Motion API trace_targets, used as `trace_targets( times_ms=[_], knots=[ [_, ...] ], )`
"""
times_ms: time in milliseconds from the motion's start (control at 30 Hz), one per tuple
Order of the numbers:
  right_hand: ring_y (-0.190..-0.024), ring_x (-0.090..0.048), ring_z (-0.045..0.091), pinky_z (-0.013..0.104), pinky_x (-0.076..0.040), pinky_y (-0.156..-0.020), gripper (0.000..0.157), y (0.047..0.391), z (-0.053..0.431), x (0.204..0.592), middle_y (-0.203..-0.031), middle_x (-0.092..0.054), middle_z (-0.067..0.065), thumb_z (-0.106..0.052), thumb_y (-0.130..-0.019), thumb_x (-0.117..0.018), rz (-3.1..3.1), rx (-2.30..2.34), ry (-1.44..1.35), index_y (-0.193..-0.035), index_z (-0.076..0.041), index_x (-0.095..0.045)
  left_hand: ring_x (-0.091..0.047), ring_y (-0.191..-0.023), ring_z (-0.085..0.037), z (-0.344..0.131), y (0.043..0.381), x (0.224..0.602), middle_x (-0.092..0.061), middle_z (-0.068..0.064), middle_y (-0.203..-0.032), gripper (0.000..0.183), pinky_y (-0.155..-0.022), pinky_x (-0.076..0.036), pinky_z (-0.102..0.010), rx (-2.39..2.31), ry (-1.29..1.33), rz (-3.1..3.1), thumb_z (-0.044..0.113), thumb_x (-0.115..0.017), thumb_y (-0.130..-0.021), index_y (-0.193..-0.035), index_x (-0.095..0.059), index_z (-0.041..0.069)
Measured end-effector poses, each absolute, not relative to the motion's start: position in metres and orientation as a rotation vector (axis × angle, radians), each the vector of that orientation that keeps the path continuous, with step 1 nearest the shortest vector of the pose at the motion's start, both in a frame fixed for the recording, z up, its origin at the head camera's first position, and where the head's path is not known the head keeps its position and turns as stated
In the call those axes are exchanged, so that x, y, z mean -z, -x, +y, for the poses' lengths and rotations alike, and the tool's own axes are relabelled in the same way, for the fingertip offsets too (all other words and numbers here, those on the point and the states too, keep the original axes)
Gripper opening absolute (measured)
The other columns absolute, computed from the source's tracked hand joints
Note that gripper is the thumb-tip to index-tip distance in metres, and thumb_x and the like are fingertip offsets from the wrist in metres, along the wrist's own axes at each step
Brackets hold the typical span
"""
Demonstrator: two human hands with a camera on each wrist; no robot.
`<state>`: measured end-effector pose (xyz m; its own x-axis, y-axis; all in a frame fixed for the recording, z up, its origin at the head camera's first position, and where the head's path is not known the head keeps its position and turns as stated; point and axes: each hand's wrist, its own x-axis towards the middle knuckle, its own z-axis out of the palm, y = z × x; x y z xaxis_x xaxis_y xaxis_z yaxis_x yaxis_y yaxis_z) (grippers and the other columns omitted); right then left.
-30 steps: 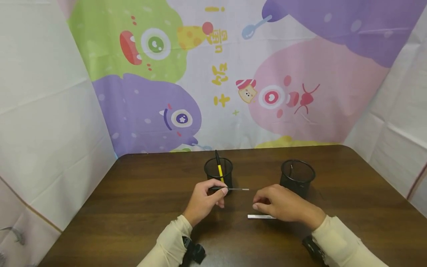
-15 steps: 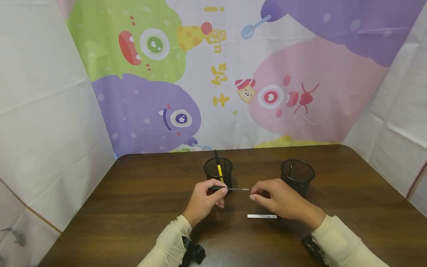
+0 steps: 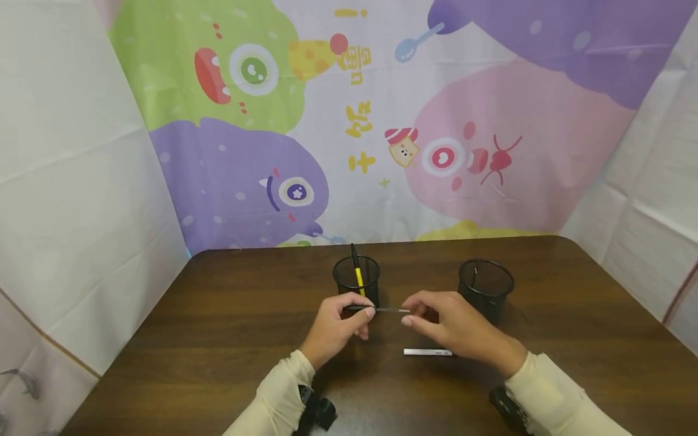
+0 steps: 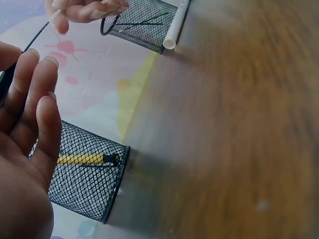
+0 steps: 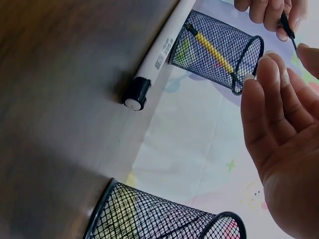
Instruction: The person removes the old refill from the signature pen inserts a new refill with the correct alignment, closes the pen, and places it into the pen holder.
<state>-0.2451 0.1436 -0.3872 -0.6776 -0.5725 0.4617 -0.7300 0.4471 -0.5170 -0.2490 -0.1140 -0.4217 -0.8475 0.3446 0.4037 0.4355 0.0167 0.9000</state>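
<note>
My left hand (image 3: 338, 324) pinches the black front section of a pen (image 3: 357, 307). A thin refill (image 3: 392, 310) sticks out of it to the right, level above the table. My right hand (image 3: 452, 324) is at the refill's free end, thumb and forefinger apart on either side of it. In the left wrist view, the pale end of the refill (image 4: 52, 18) reaches the right fingertips. Below the right hand a white pen barrel (image 3: 428, 352) lies on the table. The left wrist view shows its hollow end; the right wrist view shows a black cap (image 5: 136, 93) on the other.
Behind the left hand stands a black mesh pen cup (image 3: 349, 266) with a yellow and black pen (image 3: 358, 277) leaning in it. A second mesh cup (image 3: 487, 287) is behind the right hand. A cartoon-print cloth (image 3: 376, 212) hangs beyond the brown table (image 3: 245, 339).
My right hand has risen from beside the white barrel and moved left to the refill's end, uncovering more of the barrel. The left hand stays almost still, with the same grip.
</note>
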Motion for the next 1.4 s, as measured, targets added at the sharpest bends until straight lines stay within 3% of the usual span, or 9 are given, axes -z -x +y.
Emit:
trace_targets(
  times_ms=[200,400,700,1000,1300,1400],
  knots=[
    [-0.066,-0.056,0.002,0.022,-0.050,-0.058,0.016,0.2449,0.1404,0.3897,-0.078,-0.061,-0.018,-0.023,-0.094,-0.073,-2.438,-1.051,-1.141,-0.108,-0.015,-0.070,-0.064,-0.059,-0.018,-0.1129,0.2472,0.4202,-0.063,-0.028,-0.075,0.015,-0.060,-0.060,-0.038,1.980,0.832,-2.220,0.008,-0.068,-0.096,-0.104,-0.069,-0.005],
    [-0.066,-0.053,0.001,0.023,-0.049,-0.056,0.007,0.2436,0.1390,0.3904,-0.080,-0.062,-0.015,-0.014,-0.093,-0.074,-2.356,-1.032,-1.166,-0.099,-0.016,-0.072,-0.064,-0.059,-0.018,-0.1110,0.2460,0.4188,-0.065,-0.018,-0.072,0.017,-0.060,-0.060,-0.039,1.982,0.848,-2.231,0.008,-0.068,-0.096,-0.105,-0.069,-0.007],
    [-0.063,-0.050,0.000,0.023,-0.048,-0.053,0.003,0.2442,0.1395,0.3898,-0.079,-0.060,-0.016,-0.013,-0.095,-0.072,-2.316,-1.009,-1.179,-0.095,-0.016,-0.074,-0.064,-0.059,-0.020,-0.1109,0.2469,0.4183,-0.066,-0.014,-0.069,0.019,-0.059,-0.059,-0.039,1.943,0.853,-2.295,0.015,-0.070,-0.096,-0.110,-0.073,0.002],
    [-0.062,-0.050,0.000,0.019,-0.046,-0.053,0.005,0.2437,0.1373,0.3898,-0.076,-0.059,-0.017,-0.010,-0.093,-0.073,-2.301,-1.014,-1.198,-0.094,-0.015,-0.073,-0.064,-0.058,-0.018,-0.1098,0.2454,0.4180,-0.064,-0.024,-0.076,0.021,-0.059,-0.059,-0.037,2.004,0.825,-2.281,0.011,-0.073,-0.093,-0.112,-0.074,0.002],
    [-0.063,-0.050,0.000,0.019,-0.047,-0.053,0.009,0.2428,0.1363,0.3910,-0.077,-0.060,-0.016,-0.008,-0.091,-0.074,-2.283,-1.023,-1.216,-0.094,-0.016,-0.073,-0.064,-0.058,-0.017,-0.1087,0.2446,0.4191,-0.064,-0.024,-0.076,0.016,-0.059,-0.059,-0.035,1.983,0.816,-2.269,0.010,-0.074,-0.092,-0.106,-0.075,0.003],
    [-0.063,-0.050,-0.001,0.019,-0.047,-0.053,0.004,0.2425,0.1367,0.3914,-0.077,-0.060,-0.016,-0.011,-0.093,-0.073,-2.279,-1.022,-1.217,-0.093,-0.015,-0.073,-0.064,-0.058,-0.016,-0.1086,0.2445,0.4191,-0.064,-0.024,-0.075,0.014,-0.059,-0.059,-0.034,1.975,0.817,-2.272,0.009,-0.073,-0.093,-0.105,-0.075,0.003]
  ],
)
